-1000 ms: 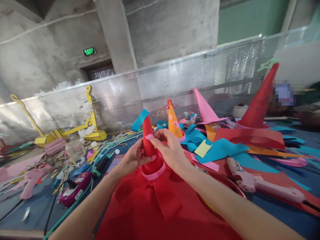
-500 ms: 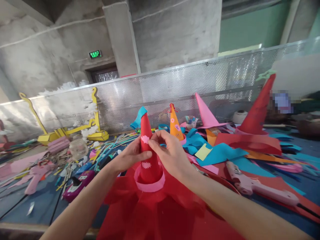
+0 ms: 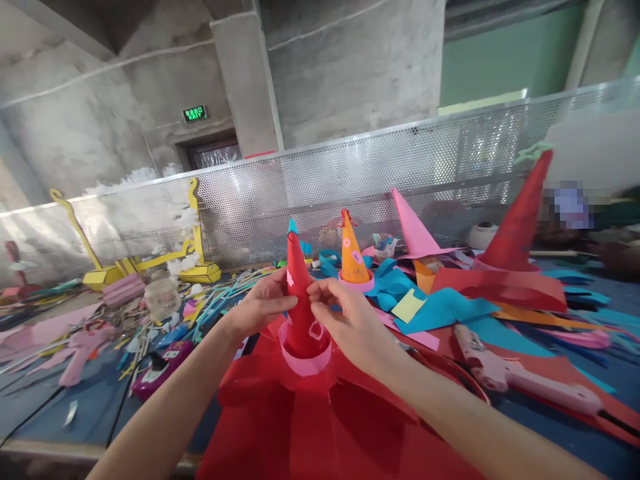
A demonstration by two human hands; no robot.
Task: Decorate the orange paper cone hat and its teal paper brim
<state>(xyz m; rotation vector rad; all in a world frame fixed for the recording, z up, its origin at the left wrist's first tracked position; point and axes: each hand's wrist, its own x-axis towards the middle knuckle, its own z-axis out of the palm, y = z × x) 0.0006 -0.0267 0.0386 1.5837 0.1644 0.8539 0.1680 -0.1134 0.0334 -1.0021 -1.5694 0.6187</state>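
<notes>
A red cone hat (image 3: 299,267) stands upright in front of me, with a pink band (image 3: 306,363) around its base and a small blue piece (image 3: 293,227) at its tip. Pink cut-outs and a pink ring (image 3: 315,331) are on its side. My left hand (image 3: 263,303) is closed around the left side of the cone, thumb across the front. On the right side, the bent fingertips of my right hand (image 3: 345,317) press against the cone. The hat rests above a wide red sheet (image 3: 320,433) with petal-like folds.
Farther back stand an orange cone hat (image 3: 350,250), a pink cone (image 3: 413,230) and a larger red cone (image 3: 523,220). Pink glue guns lie at right (image 3: 525,380) and left (image 3: 77,353). Blue felt strips (image 3: 450,303), a jar (image 3: 163,298) and scraps cover the table before a perforated metal screen (image 3: 320,193).
The red cone hat has turned: its pink cut-outs moved to the left and a pink ring now shows at right. The blue tip piece looks narrower. Both hands stay at the cone.
</notes>
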